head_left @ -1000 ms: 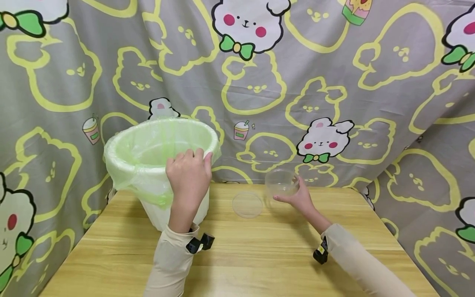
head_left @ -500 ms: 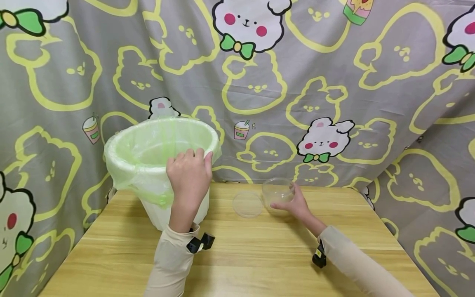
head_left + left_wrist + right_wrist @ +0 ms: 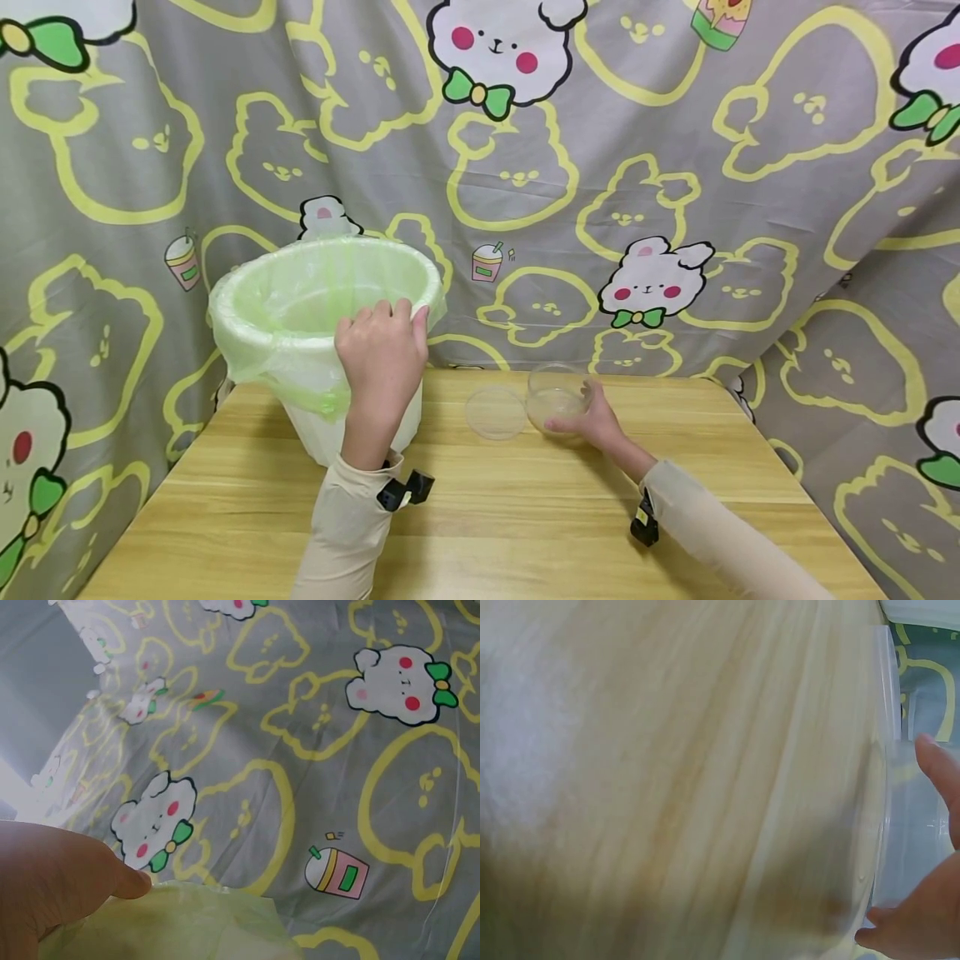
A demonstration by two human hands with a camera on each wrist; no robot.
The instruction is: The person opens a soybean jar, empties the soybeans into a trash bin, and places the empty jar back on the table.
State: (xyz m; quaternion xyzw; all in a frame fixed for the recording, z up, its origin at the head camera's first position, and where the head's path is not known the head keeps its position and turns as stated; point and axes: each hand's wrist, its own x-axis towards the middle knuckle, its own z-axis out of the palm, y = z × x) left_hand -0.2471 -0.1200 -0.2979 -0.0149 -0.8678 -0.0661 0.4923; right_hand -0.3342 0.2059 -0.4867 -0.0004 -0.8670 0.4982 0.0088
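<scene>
My left hand (image 3: pixel 381 358) grips the near right rim of a white trash bin (image 3: pixel 311 429), over the light green bag (image 3: pixel 262 321) that lines it and folds down outside. In the left wrist view, the thumb (image 3: pixel 131 883) lies along the bag's edge. My right hand (image 3: pixel 592 421) holds a clear round plastic container (image 3: pixel 551 387) by its right side, low at the table, thumb in front and fingers behind. Left of it lies a clear round lid (image 3: pixel 495 414), flat on the wood. The right wrist view shows the container (image 3: pixel 907 847) at its right edge, between thumb and fingers.
The wooden table (image 3: pixel 510 517) stretches in front of both arms. Behind and around it hangs a grey curtain (image 3: pixel 525 192) with bunny prints. The bin stands at the table's left, taller than the container.
My right hand has lowered the container to the table and shifted it slightly left, toward the lid. My left hand stays on the bin rim.
</scene>
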